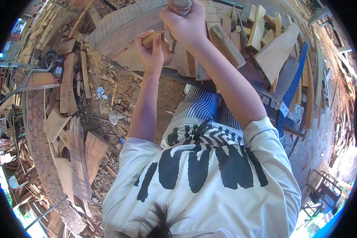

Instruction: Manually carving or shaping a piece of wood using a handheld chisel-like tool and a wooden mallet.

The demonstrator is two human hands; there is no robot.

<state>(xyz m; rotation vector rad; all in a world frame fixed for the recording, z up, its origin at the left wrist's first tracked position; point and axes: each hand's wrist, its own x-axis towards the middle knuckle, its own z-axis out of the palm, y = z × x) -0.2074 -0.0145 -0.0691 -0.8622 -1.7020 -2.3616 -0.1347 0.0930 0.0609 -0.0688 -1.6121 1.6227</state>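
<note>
My left hand [151,53] grips a small yellowish wooden block [150,38] at the top centre, over a broad, rough-edged wooden work surface [127,51]. My right hand [186,29] is higher and just right of it, closed on a rounded grey-brown object [179,6], perhaps a mallet head or handle; its full shape is cut off by the frame edge. A thin dark upright piece shows between my hands, too small to identify. Right of my right hand lie offcuts [228,45] and a long tool [242,33] with a dark shaft and wooden handle.
Stacked boards and offcuts [275,51] fill the right, beside a long blue strip [295,83]. Wood scraps and chips [107,103] cover the ground left of me, with leaning planks [79,158] and a wheel [50,59]. A metal-framed object [323,194] stands at lower right.
</note>
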